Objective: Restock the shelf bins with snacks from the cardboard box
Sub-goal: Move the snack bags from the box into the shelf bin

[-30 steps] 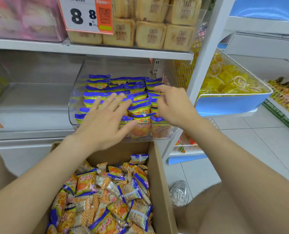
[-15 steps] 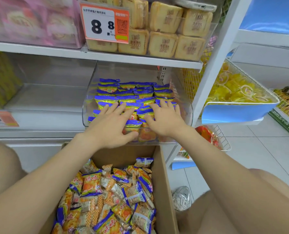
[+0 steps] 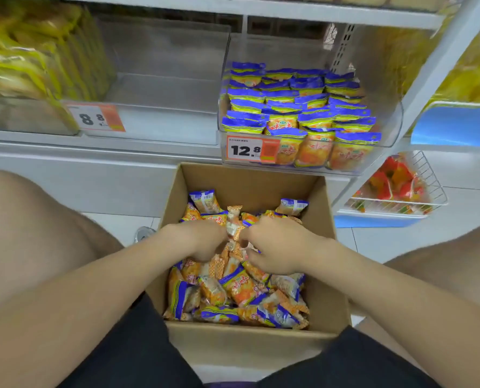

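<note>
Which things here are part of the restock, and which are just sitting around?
Job: cardboard box, snack packets, shelf bin tagged 12.8, left hand and right hand gripping packets.
Lying about: yellow packets, wire basket, 8.8 price tag.

Black shorts cover the thighs at 6 o'clock. The left forearm and right forearm are bare down to the left grip and right grip. A bare left knee shows at 9 o'clock, the right knee at 3.

Cardboard box open on floor, half full w/ loose orange-blue snack packs; clear shelf bin above, packs in rows.
</note>
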`<state>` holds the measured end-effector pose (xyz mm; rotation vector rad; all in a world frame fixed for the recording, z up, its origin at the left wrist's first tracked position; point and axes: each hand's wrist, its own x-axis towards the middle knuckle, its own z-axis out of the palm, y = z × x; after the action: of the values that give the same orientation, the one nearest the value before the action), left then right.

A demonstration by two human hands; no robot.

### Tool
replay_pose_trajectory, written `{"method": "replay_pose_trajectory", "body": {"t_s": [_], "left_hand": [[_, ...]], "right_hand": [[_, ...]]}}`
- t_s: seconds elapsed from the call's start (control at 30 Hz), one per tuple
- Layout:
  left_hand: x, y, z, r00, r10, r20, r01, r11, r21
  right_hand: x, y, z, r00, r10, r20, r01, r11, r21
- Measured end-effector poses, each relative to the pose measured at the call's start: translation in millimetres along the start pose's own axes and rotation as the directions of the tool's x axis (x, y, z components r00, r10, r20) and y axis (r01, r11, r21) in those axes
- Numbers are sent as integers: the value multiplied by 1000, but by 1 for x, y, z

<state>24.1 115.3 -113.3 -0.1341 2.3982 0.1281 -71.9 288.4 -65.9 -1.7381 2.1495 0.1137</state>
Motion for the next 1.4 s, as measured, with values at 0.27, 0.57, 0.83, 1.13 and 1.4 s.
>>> {"method": "replay_pose_trajectory", "body": {"t_s": [0.27,0.57,0.83,1.13,1.4], "left_hand": [[35,5,78,955,145,260,-148,989,-8],[18,-11,-10,974,173,-145,-214,915,-342],[-51,-16,-85,865,-44,-500,-434,435,-789],[-61,1,-112,622,-298,-724,-633,352,-689],[-51,-30,-152,337,-230,-913,-239,917,-319]], "right_hand": [[26,-11,20,973,-83,215,105,990,-95],[22,38,-16,960,123,251,-118,992,-34],[-6,50,-70,961,265,-75,-118,643,757],[-9,28,-90,730,634,-256,389,-77,918],[32,45,-121,596,727,-340,422,77,903]]}}
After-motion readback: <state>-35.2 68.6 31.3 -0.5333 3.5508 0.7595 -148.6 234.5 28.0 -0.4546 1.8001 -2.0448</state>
